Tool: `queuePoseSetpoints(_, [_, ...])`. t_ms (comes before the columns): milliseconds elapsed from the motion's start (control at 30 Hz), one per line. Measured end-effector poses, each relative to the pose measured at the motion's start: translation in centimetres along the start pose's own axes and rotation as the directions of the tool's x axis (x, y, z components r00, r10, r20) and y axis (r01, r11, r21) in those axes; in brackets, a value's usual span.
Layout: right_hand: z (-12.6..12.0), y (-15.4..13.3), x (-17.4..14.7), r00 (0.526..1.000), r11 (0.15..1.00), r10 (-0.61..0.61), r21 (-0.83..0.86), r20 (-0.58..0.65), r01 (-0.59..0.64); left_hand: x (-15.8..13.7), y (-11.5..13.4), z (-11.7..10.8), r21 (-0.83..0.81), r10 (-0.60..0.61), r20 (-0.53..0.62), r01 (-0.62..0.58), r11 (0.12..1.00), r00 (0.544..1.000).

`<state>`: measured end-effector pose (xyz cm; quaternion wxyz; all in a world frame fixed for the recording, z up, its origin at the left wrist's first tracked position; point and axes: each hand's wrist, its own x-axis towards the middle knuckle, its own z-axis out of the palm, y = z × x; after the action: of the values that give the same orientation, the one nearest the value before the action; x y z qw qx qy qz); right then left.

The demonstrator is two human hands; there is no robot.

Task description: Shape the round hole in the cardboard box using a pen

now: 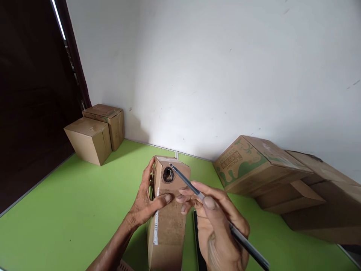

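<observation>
A narrow cardboard box (169, 229) stands in front of me, with a round hole (168, 175) near the top of its facing side. Dark ink rings the hole. My left hand (149, 201) grips the box's left edge, thumb on the front face and fingers round the far side. In my right hand (217, 222) is a pen (187, 182) with a dark, see-through barrel, pinched between thumb and fingers. Its tip is just above and right of the hole; whether it touches the cardboard I cannot tell.
Two closed cardboard boxes (96, 141) stand at the back left of the green table (70, 214). Larger printed boxes (239, 162) lie at the right, one with open flaps. A dark flat object (199, 244) lies partly under my right hand. A white wall (183, 75) rises behind.
</observation>
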<state>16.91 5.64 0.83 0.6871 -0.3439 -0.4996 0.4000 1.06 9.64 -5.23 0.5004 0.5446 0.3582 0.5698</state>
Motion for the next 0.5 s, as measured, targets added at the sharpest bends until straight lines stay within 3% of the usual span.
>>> queuePoseSetpoints(500, [-1.0,1.5,-0.9,0.998,0.968,-0.035,-0.251,-0.043,0.023,-0.2,0.4,0.1,0.018,0.021,0.014,-0.021,1.000,1.000])
